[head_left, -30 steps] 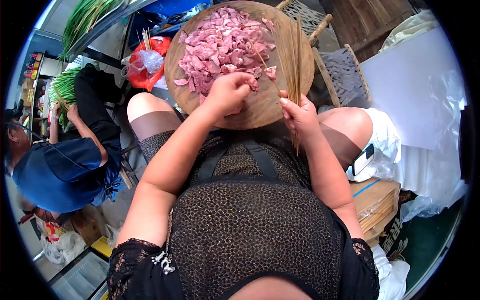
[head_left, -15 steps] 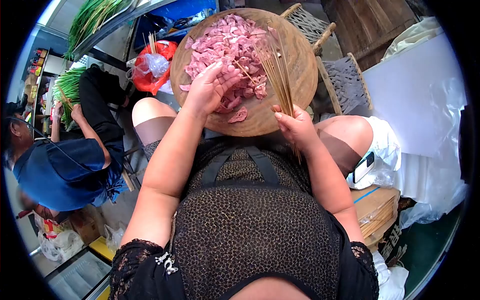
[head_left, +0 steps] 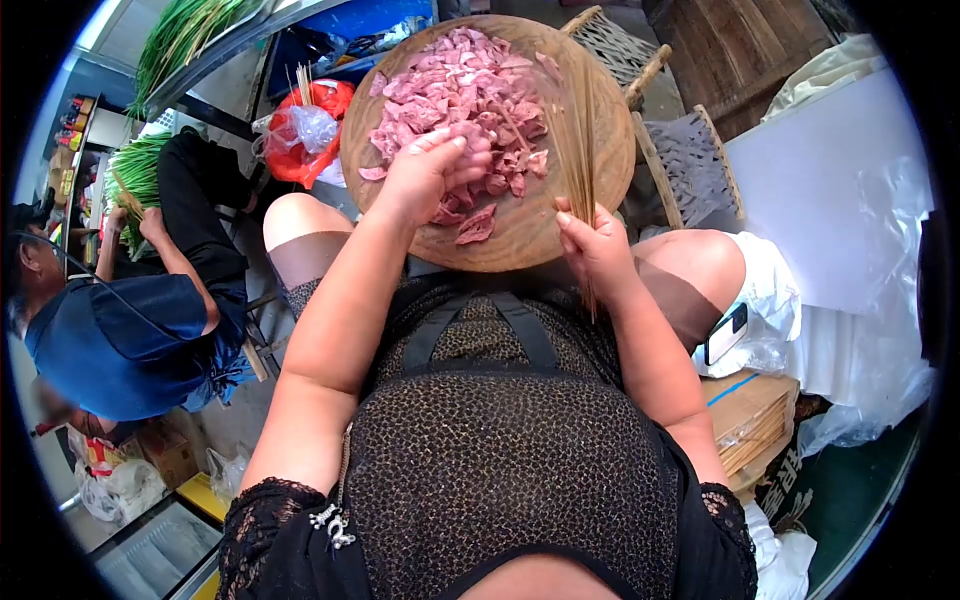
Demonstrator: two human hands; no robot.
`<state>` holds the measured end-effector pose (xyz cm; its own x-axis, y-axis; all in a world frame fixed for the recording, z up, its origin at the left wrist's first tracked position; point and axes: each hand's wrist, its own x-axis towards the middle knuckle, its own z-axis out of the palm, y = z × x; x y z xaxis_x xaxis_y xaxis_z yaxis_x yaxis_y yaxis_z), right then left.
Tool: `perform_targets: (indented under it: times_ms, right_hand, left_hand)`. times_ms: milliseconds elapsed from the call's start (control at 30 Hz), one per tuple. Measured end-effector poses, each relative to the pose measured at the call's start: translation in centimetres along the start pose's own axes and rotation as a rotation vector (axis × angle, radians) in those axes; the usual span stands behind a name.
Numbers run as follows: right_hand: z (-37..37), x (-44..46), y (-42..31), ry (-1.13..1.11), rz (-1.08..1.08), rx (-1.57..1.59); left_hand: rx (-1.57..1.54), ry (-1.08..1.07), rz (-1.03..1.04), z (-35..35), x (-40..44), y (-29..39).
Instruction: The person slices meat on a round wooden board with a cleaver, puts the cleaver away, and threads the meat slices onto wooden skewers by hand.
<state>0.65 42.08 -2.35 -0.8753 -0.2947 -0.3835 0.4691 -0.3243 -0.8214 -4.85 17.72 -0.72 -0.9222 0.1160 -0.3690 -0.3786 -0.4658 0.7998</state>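
A heap of sliced pink raw meat [head_left: 455, 85] covers much of a round wooden board [head_left: 600, 130] in front of me. My left hand [head_left: 435, 175] is over the near left part of the heap, palm partly up, with fingers apart and slightly curled; nothing shows in it. A thin stick [head_left: 515, 128] lies among the slices, just beyond its fingertips. In my right hand [head_left: 597, 250] is a bundle of thin bamboo skewers [head_left: 578, 150], gripped near the lower end and pointing away over the board's right side. One loose meat slice [head_left: 477, 224] lies near the board's front edge.
A red plastic bag [head_left: 300, 135] with sticks stands left of the board. Woven stools [head_left: 690, 170] are at the right. A phone [head_left: 727, 335] lies beside my right knee. At far left, another person [head_left: 120, 330] handles sticks near green vegetables [head_left: 140, 180].
The skewer bundle has swung slightly right and more upright. The thin stick and nearby meat slices have shifted right, away from my left hand. My left hand's fingers have curled slightly.
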Motion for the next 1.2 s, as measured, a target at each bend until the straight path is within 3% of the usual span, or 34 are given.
perform_targets:
  times_ms: [267, 400, 533, 867, 1033, 1167, 1200]
  right_hand:
    - [0.0, 0.9, 0.0, -0.015, 0.085, -0.015]
    - [0.4, 0.7, -0.6, -0.031, 0.176, -0.1]
    - [0.3, 0.9, -0.3, -0.01, 0.16, -0.104]
    - [0.2, 1.3, 0.1, 0.009, 0.096, -0.114]
    - [0.5, 1.2, 0.0, 0.018, 0.1, -0.13]
    - [1.0, 1.1, -0.2, 0.02, 0.072, -0.085]
    - [1.1, 1.1, -0.2, 0.025, 0.052, -0.069]
  left_hand:
    - [0.478, -0.398, -0.249, 2.9, -1.9, -3.5]
    - [0.523, -0.468, -0.199, 3.4, -1.7, -5.0]
    - [0.656, -0.365, -0.107, 3.6, -2.3, -4.7]
    - [0.728, -0.264, -0.129, 3.3, -2.2, -4.9]
    - [1.043, -0.278, 0.141, 3.1, -1.4, -5.6]
    - [0.974, -0.225, 0.118, 3.3, -1.3, -6.1]
    - [0.74, -0.204, 0.006, 3.3, -1.3, -6.3]
